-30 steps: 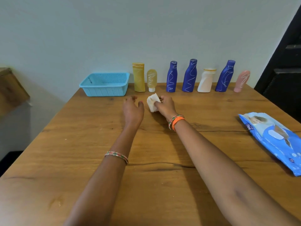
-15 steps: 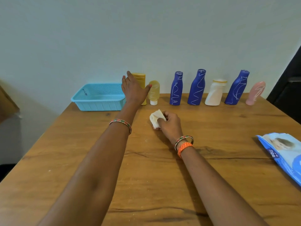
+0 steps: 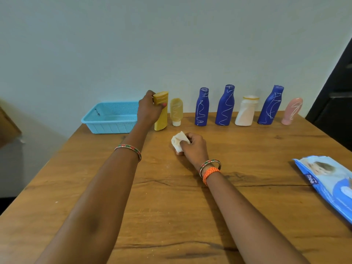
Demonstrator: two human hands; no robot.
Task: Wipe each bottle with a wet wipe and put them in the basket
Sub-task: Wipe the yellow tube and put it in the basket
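Observation:
Several bottles stand in a row at the table's far edge. My left hand (image 3: 149, 109) grips the tall yellow bottle (image 3: 162, 119) at the row's left end; it leans slightly. Right of it stand a small pale yellow bottle (image 3: 176, 111), two blue bottles (image 3: 202, 107) (image 3: 225, 105), a white bottle (image 3: 246, 111), a third blue bottle (image 3: 270, 105) and a pink bottle (image 3: 292, 111). My right hand (image 3: 194, 147) holds a crumpled white wet wipe (image 3: 178, 141) on the table in front of the row. The light blue basket (image 3: 106, 119) sits left of the yellow bottle.
A blue pack of wet wipes (image 3: 327, 183) lies near the wooden table's (image 3: 171, 216) right edge. A pale wall rises right behind the bottles. A dark doorway stands at the far right, and a brown object shows at the left edge.
My left hand has reached forward from the table to the yellow bottle and closed round it. My right hand has kept the wipe in about the same spot.

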